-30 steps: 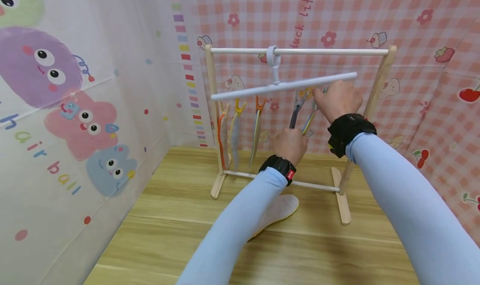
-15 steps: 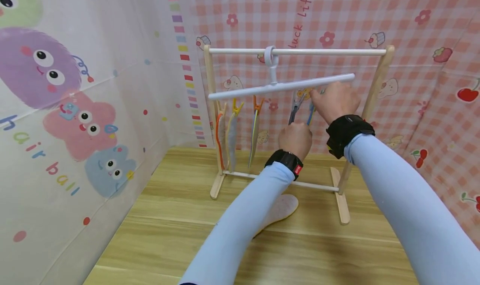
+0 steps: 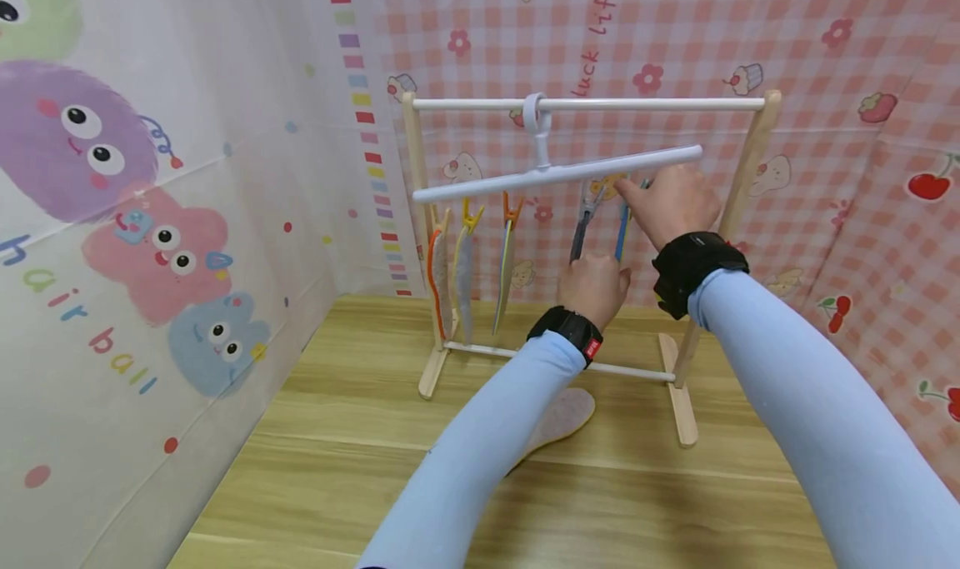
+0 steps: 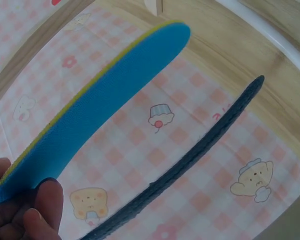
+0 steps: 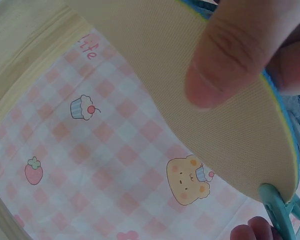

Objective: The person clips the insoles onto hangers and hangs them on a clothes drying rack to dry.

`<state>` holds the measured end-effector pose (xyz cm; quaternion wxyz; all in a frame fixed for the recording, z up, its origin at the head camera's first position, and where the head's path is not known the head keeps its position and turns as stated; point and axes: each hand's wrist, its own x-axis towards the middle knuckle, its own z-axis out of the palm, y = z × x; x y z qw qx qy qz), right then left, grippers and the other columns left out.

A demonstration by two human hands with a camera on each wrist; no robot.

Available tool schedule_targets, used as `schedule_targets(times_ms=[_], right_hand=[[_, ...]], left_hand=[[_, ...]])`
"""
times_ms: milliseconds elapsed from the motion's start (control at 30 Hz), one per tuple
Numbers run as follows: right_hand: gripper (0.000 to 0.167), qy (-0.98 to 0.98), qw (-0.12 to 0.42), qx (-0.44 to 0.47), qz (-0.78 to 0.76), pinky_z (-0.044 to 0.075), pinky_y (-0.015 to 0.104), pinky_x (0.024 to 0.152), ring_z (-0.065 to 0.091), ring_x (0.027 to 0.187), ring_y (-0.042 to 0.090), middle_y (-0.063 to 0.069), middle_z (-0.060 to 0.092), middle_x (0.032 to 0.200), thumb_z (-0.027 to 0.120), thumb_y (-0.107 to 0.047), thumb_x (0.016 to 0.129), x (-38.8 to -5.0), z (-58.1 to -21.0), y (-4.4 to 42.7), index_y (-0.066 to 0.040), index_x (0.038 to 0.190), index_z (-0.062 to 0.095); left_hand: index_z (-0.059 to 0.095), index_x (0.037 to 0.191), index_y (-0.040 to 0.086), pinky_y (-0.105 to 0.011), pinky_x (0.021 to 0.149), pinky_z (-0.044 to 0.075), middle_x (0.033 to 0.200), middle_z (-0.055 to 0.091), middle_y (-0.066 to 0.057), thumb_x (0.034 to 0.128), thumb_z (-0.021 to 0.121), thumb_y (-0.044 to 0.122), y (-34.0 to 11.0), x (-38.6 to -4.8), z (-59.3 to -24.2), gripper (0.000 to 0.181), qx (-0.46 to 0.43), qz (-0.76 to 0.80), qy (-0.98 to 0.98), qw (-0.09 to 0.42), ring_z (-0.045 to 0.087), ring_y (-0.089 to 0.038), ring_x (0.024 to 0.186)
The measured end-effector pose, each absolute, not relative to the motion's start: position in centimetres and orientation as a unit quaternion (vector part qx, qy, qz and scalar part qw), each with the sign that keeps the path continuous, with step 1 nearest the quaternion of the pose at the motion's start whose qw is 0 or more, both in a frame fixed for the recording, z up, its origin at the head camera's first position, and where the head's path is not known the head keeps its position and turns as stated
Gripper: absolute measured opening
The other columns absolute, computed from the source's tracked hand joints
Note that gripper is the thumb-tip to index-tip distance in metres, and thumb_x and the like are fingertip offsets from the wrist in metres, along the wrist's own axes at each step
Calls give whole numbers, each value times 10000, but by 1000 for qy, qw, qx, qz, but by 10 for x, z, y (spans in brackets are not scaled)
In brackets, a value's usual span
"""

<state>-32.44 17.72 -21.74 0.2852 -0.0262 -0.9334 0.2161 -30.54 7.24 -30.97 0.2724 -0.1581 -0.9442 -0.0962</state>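
In the head view my left hand (image 3: 592,290) is below the hanger's right half. It pinches a blue insole (image 4: 97,115) with a yellow edge; in the right wrist view a thumb lies on its beige face (image 5: 190,125). My right hand (image 3: 678,202) is higher, under the raised right end of the tilted white hanger (image 3: 558,172). Its fingertips hold a teal clothespin (image 5: 277,210), whose jaws are at the insole's upper end. Beside it a dark insole (image 4: 175,170) hangs from a grey clothespin (image 3: 588,207).
Three insoles hang at the left, from a beige, a yellow (image 3: 472,212) and an orange clothespin (image 3: 512,211). The hanger hooks over the top rail of a wooden rack (image 3: 757,161). A grey insole (image 3: 566,415) lies on the wooden table (image 3: 300,469), partly behind my left forearm.
My left hand has shifted right and, lately, slightly down along the blue insole. My right hand stays almost in place by the hanger. The head view has moved a little.
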Motion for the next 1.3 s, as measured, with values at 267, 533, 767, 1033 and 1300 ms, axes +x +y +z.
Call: schedule_targets(times_ms=[267, 533, 767, 1033, 1300], right_hand=[[631, -936, 283, -23, 209, 260, 331, 426, 378, 433, 214, 38, 360, 497, 545, -598, 940, -324, -219, 176, -73, 597, 468], [658, -937, 278, -20, 211, 263, 331, 439, 409, 461, 226, 44, 398, 495, 544, -620, 932, -326, -221, 177, -68, 575, 542], [623, -942, 262, -15, 210, 321, 347, 448, 495, 517, 255, 83, 517, 542, 542, -595, 947, -324, -222, 181, -35, 761, 740], [629, -942, 257, -1, 214, 321, 358, 458, 503, 538, 269, 84, 521, 546, 504, -600, 962, -319, -226, 186, -44, 779, 732], [673, -943, 249, 0, 219, 327, 363, 460, 523, 555, 286, 109, 570, 563, 494, -618, 959, -312, -238, 191, -14, 903, 784]], left_hand=[[597, 629, 179, -245, 449, 412, 515, 538, 66, 981, 586, 462, 67, -306, -315, 453, -168, -96, -943, 271, 561, -88, 469], [576, 597, 180, -228, 417, 369, 492, 508, 75, 987, 589, 437, 60, -305, -323, 468, -176, -127, -944, 249, 491, -69, 416], [588, 613, 164, -260, 481, 441, 547, 560, 43, 1004, 569, 401, 52, -307, -328, 457, -181, -130, -945, 238, 574, -109, 494], [605, 595, 168, -257, 423, 405, 572, 596, 21, 991, 591, 405, 41, -307, -334, 462, -165, -120, -951, 231, 575, -114, 491], [741, 784, 159, -274, 481, 459, 675, 686, -15, 979, 623, 390, 25, -306, -345, 325, -163, -115, -956, 216, 633, -150, 572]])
